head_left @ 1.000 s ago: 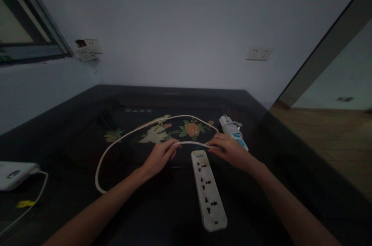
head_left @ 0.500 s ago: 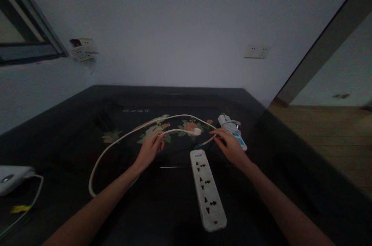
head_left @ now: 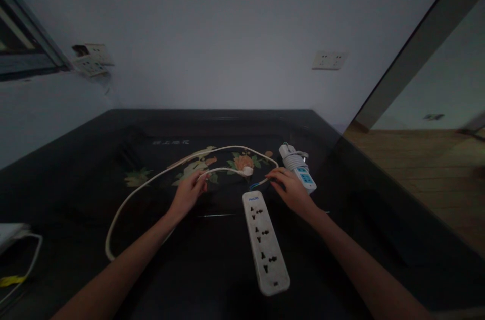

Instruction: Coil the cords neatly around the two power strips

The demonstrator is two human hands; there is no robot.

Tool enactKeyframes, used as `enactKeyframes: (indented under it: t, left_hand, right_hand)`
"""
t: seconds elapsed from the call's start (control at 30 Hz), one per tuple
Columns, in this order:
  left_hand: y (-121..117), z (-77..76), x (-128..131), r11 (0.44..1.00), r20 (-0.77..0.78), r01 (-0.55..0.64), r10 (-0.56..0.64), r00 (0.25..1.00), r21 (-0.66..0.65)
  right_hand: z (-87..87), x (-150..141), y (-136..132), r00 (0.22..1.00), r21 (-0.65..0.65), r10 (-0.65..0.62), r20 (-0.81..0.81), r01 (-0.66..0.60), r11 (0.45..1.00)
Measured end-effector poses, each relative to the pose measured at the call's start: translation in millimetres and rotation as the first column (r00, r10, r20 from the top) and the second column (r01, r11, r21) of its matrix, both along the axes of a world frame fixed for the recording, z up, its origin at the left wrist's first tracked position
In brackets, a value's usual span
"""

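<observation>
My left hand (head_left: pixel 189 191) is closed on the white power cord (head_left: pixel 222 169), a short way behind its plug (head_left: pixel 247 171). From there the cord runs under my left forearm and loops round the far side to my right hand (head_left: pixel 290 189). Thumb and fingers of that hand pinch the cord's other end, where thin blue wires (head_left: pixel 254 185) stick out. Those wires lie at the top end of a white power strip (head_left: pixel 266 244), which rests lengthwise between my forearms. Whether they join the strip is too dark to tell.
Beyond my right hand lies a second power strip (head_left: pixel 305 177) with blue sockets, its cord wrapped round it. A white device (head_left: pixel 11 234) with a cable sits at the left edge, near a yellow tag (head_left: pixel 12 280). Wall sockets (head_left: pixel 329 60) are behind the black flowered table (head_left: pixel 212 125).
The whole view has shifted slightly, so things appear a little further left. Both hands keep their hold on the cord, with hardly any movement against the table.
</observation>
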State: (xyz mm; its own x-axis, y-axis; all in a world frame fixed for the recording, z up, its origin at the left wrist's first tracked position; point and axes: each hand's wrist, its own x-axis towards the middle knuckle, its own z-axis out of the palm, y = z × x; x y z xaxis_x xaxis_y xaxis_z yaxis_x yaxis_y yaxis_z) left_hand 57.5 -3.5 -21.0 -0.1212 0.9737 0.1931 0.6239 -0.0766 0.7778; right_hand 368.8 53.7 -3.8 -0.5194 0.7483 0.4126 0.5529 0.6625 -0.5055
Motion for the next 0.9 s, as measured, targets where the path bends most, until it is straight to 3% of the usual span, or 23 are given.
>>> enactKeyframes:
  t: [0.23, 0.4, 0.47, 0.57, 0.7, 0.9]
  left_hand:
    - [-0.7, -6.5, 0.4, 0.994, -0.244, 0.03, -0.005, 0.97, 0.1]
    - [-8.8, 7.3, 13.0, 0.981, -0.359, 0.082, -0.014, 0.933, 0.174]
    - [-12.7, 17.5, 23.9, 0.976, -0.383, 0.143, -0.071, 0.921, 0.163]
    - [-15.5, 36.3, 45.5, 0.966, -0.403, 0.256, -0.227, 0.887, 0.02]
    - [-13.4, 55.1, 71.9, 0.922, -0.4, 0.308, -0.38, 0.834, -0.234]
    - [-16.0, 47.9, 79.7, 0.882, -0.294, 0.321, -0.427, 0.855, -0.345]
  right_hand:
    - [-1.0, -1.0, -1.2, 0.999, 0.004, -0.004, 0.04, 0.004, 1.0]
    - [0.6, 0.2, -0.8, 0.998, 0.025, -0.032, 0.057, 0.03, 0.999]
    - [1.1, -0.6, -0.5, 0.996, 0.035, -0.045, 0.071, 0.042, 0.998]
    - [3.4, -4.8, 2.2, 0.992, 0.043, -0.048, 0.115, 0.043, 0.998]
    - [10.4, -12.8, 12.4, 0.971, 0.021, -0.019, 0.24, 0.015, 1.0]
    - [26.4, -26.0, 26.4, 0.894, -0.123, 0.097, 0.437, -0.047, 0.991]
